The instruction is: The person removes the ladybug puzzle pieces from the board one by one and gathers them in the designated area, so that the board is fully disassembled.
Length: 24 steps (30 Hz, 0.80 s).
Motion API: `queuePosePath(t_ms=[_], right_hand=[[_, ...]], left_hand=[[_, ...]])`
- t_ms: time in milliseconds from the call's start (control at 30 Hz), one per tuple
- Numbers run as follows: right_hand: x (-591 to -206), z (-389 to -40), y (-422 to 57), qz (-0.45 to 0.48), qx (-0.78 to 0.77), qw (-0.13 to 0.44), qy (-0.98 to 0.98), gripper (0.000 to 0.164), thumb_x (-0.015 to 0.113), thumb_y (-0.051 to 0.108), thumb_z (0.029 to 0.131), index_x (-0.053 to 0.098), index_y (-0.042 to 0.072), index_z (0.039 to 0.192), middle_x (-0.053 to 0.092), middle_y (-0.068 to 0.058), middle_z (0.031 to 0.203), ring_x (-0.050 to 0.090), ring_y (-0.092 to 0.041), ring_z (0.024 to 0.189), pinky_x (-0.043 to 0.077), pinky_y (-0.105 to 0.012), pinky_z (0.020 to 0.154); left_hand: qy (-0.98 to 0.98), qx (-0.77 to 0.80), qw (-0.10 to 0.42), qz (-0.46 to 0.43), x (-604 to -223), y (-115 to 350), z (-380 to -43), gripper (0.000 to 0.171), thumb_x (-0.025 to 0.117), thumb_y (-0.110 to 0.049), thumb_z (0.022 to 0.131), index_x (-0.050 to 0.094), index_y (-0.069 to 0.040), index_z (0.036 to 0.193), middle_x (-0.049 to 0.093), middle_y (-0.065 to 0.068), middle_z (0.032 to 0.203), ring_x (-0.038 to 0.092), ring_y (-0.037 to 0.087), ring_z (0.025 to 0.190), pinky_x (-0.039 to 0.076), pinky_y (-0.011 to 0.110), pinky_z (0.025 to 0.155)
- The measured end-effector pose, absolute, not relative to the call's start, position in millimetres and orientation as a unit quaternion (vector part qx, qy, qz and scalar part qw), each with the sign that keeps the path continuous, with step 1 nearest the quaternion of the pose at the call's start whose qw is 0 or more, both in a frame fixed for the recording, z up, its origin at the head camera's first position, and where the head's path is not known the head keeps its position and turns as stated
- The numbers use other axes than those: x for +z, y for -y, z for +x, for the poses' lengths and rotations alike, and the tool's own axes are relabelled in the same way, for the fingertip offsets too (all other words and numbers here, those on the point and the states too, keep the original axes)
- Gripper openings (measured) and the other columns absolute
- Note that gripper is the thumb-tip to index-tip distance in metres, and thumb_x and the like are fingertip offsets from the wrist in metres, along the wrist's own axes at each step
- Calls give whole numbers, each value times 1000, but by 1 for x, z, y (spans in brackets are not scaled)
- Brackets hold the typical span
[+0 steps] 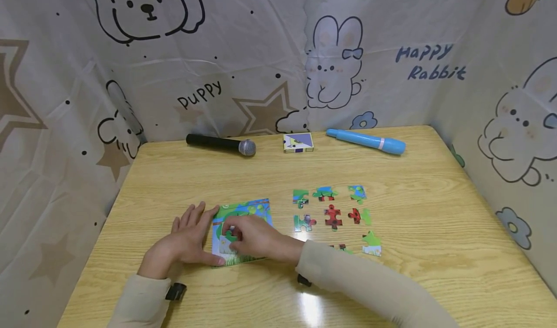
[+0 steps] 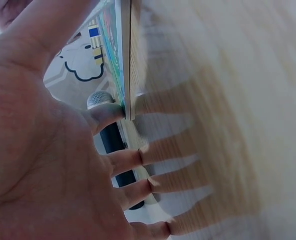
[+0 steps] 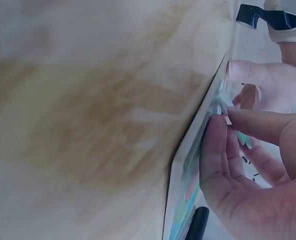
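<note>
A square puzzle board [image 1: 264, 207] with a green and blue picture lies flat on the table, left of centre. My left hand [image 1: 186, 238] is spread along its left side, thumb at the near corner and index finger at the far corner. My right hand [image 1: 254, 236] is over the board, its thumb and fingers pinching a puzzle piece [image 1: 226, 246] in white and green. In the right wrist view, that piece [image 3: 244, 139] is tilted at the board's surface and partly covered by fingers. Part of the board's picture is hidden beneath my right hand.
Several loose puzzle pieces [image 1: 333, 217] lie right of the board, some partly behind my right sleeve [image 1: 348, 270]. Along the back are a black microphone [image 1: 217, 143], a small card box [image 1: 298, 142] and a blue microphone-shaped object [image 1: 367, 141]. Printed cloth surrounds the wooden table [image 1: 417, 197].
</note>
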State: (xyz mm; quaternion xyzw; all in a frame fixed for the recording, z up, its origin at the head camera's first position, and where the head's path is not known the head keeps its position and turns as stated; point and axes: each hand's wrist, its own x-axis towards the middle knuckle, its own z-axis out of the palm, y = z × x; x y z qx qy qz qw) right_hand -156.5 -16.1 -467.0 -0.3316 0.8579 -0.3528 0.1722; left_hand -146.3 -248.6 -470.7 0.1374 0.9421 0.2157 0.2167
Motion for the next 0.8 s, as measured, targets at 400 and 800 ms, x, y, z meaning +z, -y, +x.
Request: queuePosePath(t_ms=[400, 800], right_hand=[[-444, -162, -35, -339, -357, 229, -840, 20, 77, 9, 95, 73, 19, 112, 65, 4, 84, 57, -3, 69, 48, -21, 67], [-438, -160, -104, -327, -282, 273, -860, 13, 76, 12, 96, 73, 21, 105, 70, 11, 82, 63, -2, 68, 52, -25, 70]], left_hand=[[-940, 226, 211, 143, -475, 250, -148, 140, 85, -80, 62, 14, -25, 169, 1, 29, 174, -5, 58, 158, -4, 85, 117], [-943, 214, 216, 133, -476, 249, -148, 144, 85, -83, 58, 14, -24, 169, 0, 27, 175, -6, 55, 160, -4, 83, 119]])
